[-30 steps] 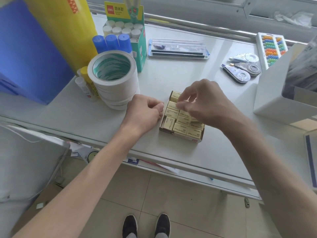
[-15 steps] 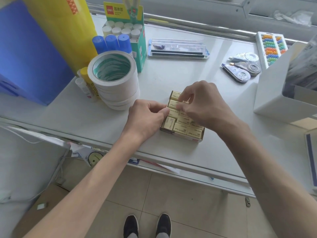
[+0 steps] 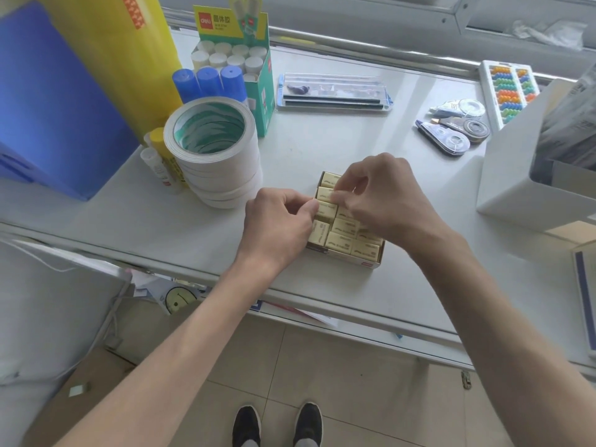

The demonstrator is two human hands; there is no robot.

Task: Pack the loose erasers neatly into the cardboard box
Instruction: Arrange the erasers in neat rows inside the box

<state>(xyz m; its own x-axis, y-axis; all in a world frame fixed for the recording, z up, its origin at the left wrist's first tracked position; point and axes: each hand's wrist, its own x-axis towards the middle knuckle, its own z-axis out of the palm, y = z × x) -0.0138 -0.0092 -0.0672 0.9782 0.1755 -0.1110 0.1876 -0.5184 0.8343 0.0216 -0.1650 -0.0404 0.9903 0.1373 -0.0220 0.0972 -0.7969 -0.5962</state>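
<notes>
Two hands [image 3: 280, 227] on boxed erasers [image 3: 342, 241], "deli" glue-stick carton [image 3: 258, 91] behind

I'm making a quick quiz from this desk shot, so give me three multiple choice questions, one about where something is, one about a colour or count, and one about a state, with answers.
1. Where is the stack of tape rolls relative to the cardboard box?
A. To its left
B. To its right
C. Inside it

2. What colour are the caps of the three glue sticks standing beside the green display carton?
A. Red
B. Blue
C. Black

3. What state is the cardboard box in?
A. Closed and taped
B. Open and empty
C. Open, with erasers in rows

Answers:
1. A, the tape rolls stand left of the box on the white table.
2. B, all three caps are blue.
3. C, the top is open and yellow erasers lie side by side, with the left hand and right hand at them.
</notes>
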